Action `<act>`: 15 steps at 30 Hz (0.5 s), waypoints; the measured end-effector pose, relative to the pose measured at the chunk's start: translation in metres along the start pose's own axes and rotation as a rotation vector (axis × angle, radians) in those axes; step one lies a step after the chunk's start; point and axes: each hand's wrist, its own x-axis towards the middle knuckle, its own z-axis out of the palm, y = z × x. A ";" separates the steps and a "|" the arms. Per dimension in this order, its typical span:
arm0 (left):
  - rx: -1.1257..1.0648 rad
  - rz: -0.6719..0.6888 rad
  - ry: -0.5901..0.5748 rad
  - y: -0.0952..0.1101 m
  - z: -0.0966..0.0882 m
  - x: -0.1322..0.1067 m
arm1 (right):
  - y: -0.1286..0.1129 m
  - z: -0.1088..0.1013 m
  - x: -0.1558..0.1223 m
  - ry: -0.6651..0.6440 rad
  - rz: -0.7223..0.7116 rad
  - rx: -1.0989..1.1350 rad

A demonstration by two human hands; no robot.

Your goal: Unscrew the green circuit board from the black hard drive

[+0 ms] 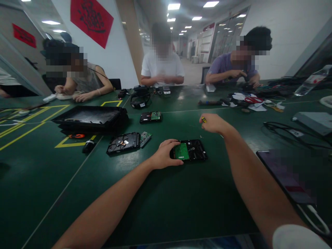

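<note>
- Broadly, we sit at a wide green table (166, 207) marked with yellow lines; three other people work along its far edge, well apart from our arms
- To our left, a stack of black trays (90, 117) stands clear of both hands
- To our right lies a dark flat device (285, 173), blurred, close beside our right forearm; we judge a careless sweep of that arm could knock it
- A black cable (285, 131) loops beyond it, out of the way
- Our hard drive (193, 150) lies flat on the table straight ahead, its green circuit board (181, 151) facing up
- An opened drive (123, 142) with a loose circuit board (145, 138) at its right end lies just to the left, and a third drive (150, 117) sits further back; nothing stands between these and our hands
- Our left hand (166, 154) clasps the left end of the hard drive, fingers curled over the board; pressing there could flex it or smear it
- Our right hand (212, 123) is closed in a fist just behind the drive, gripping a yellow-tipped tool (203, 120), probably a small screwdriver
- Tiny pale specks (201, 137) lie beside the drive, perhaps screws; too small to tell, but a nudge could scatter them
</note>
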 end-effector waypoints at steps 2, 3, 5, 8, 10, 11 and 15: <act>0.003 0.006 0.003 0.001 0.000 0.000 | 0.005 0.010 0.007 -0.088 0.007 -0.013; 0.003 0.008 0.004 0.001 -0.001 0.000 | 0.008 0.016 0.009 -0.128 0.011 -0.018; 0.000 0.010 0.000 0.002 -0.001 0.000 | 0.012 0.025 0.013 -0.202 0.035 -0.025; 0.001 0.016 0.000 0.003 -0.002 0.000 | 0.018 0.035 0.017 -0.284 0.071 -0.023; 0.010 0.026 0.010 0.002 -0.001 0.000 | 0.021 0.038 0.019 -0.305 0.086 -0.016; 0.014 0.030 0.014 0.002 -0.001 0.000 | 0.023 0.039 0.020 -0.312 0.093 -0.012; 0.021 0.033 0.019 0.001 0.000 0.000 | 0.028 0.044 0.023 -0.320 0.097 0.019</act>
